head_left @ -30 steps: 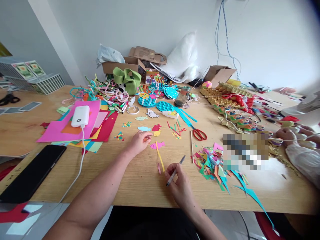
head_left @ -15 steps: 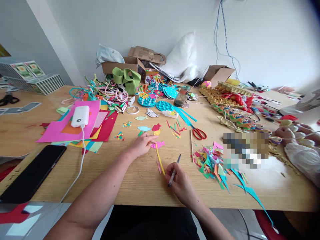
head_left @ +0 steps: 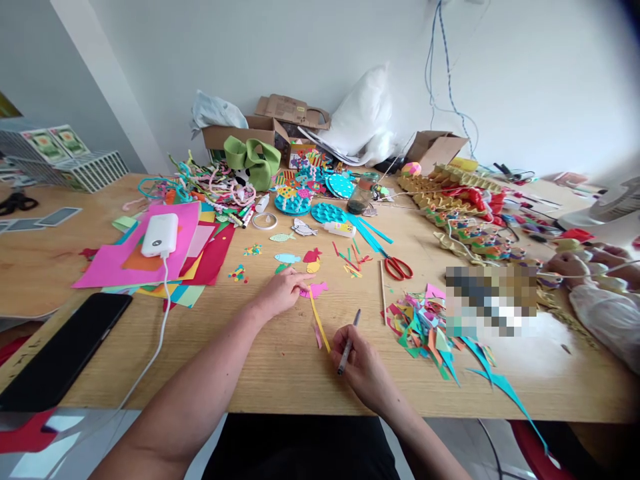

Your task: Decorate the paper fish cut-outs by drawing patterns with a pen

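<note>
My left hand (head_left: 284, 292) rests on the table with its index finger stretched out and the other fingertips pressed on a pink paper fish (head_left: 318, 289). A narrow yellow paper strip (head_left: 319, 316) runs from that fish down to my right hand (head_left: 357, 367). The right fingers are closed around a grey pen (head_left: 349, 343), tilted upward, and meet the strip's lower end. A small pink scrap (head_left: 318, 335) lies beside the strip. Just beyond my left hand are a yellow fish (head_left: 313, 266), a red fish (head_left: 313, 255) and a light blue fish (head_left: 287, 258).
Red-handled scissors (head_left: 399, 268), a thin stick (head_left: 383, 292) and a pile of paper scraps (head_left: 423, 327) lie to the right. Coloured sheets (head_left: 120, 257), a white power bank (head_left: 160, 235) and a black phone (head_left: 65, 350) are left. A co-worker's hands (head_left: 595, 260) show far right.
My left index finger has straightened and points farther right over the pink fish. My right hand stays nearly still with the pen, and the strip has barely shifted.
</note>
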### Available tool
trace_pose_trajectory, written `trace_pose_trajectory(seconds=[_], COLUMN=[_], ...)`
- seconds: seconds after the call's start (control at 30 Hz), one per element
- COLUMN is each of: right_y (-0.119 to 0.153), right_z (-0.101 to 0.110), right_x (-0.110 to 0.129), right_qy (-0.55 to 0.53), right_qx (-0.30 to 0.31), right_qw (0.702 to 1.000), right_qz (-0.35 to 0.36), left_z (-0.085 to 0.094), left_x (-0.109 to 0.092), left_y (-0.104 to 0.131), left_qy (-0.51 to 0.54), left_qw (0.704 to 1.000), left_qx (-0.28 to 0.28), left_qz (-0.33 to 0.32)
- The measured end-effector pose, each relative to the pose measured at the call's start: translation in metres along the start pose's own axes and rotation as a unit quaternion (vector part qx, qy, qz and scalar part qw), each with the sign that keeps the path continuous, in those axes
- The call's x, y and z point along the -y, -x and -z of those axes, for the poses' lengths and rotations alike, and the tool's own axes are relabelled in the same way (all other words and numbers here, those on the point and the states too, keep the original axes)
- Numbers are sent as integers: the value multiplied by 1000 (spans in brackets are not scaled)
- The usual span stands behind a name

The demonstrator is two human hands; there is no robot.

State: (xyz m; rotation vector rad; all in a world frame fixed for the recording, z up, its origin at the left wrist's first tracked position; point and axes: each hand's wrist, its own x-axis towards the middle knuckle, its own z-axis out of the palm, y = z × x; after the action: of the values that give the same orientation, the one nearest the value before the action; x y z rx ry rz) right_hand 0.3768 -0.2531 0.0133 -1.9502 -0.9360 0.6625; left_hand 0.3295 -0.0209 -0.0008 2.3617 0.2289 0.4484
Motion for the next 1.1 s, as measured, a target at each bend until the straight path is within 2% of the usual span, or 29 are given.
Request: trace_pose_trajectory(seconds=[0.23, 0.43, 0.67, 0.93, 1.1], right_y=[-14, -48, -90, -132, -140], right_z=[16, 56, 97, 126, 125], right_x=[4, 18, 21, 10, -13], right_qy=[12, 69, 118, 146, 156], right_qx=[-71, -119, -205, -233, -222], right_qw=[996, 983, 946, 933, 939], right_qz=[56, 118, 223, 231, 212], left_z=[-1, -3, -4, -4, -4], left_x=[8, 20, 27, 29, 29], left_y=[-1, 0, 0, 0, 1], left_qy=[-3, -5, -7, -8, -11], left_qw=[999, 994, 991, 990, 989], left_qx=[-52, -108, -133, -142, -150], left_qz=[-7, 1, 4, -4, -3])
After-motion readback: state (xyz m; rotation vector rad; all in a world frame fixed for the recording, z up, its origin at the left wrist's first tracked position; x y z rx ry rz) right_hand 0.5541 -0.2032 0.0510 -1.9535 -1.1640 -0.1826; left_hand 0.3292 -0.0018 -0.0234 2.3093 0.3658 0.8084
